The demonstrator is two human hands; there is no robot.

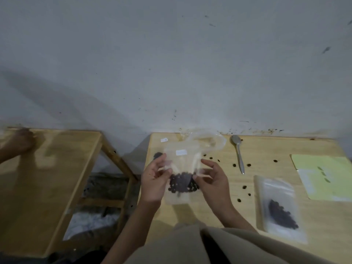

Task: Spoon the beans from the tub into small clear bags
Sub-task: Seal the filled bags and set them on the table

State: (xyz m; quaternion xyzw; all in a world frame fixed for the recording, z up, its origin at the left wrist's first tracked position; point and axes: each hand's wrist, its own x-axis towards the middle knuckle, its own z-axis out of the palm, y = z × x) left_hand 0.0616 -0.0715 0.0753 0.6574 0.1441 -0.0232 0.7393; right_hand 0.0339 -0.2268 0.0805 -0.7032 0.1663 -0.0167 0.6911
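I hold a small clear bag (182, 164) upright above the wooden table (266, 191); dark beans (182, 182) fill its lower part. My left hand (155, 181) pinches the bag's left edge and my right hand (213, 178) pinches its right edge. A metal spoon (239, 152) lies on the table to the right, bowl toward the wall. A second clear bag (279, 208) with beans lies flat at the right. Loose beans (243, 187) are scattered on the table. Behind the held bag sits more clear plastic (207, 139); whether it is the tub I cannot tell.
A pale green sheet (323, 178) lies at the right edge. A second wooden table (47, 178) stands to the left across a gap, and another person's hand (21, 141) rests on its far corner. A grey wall runs right behind both tables.
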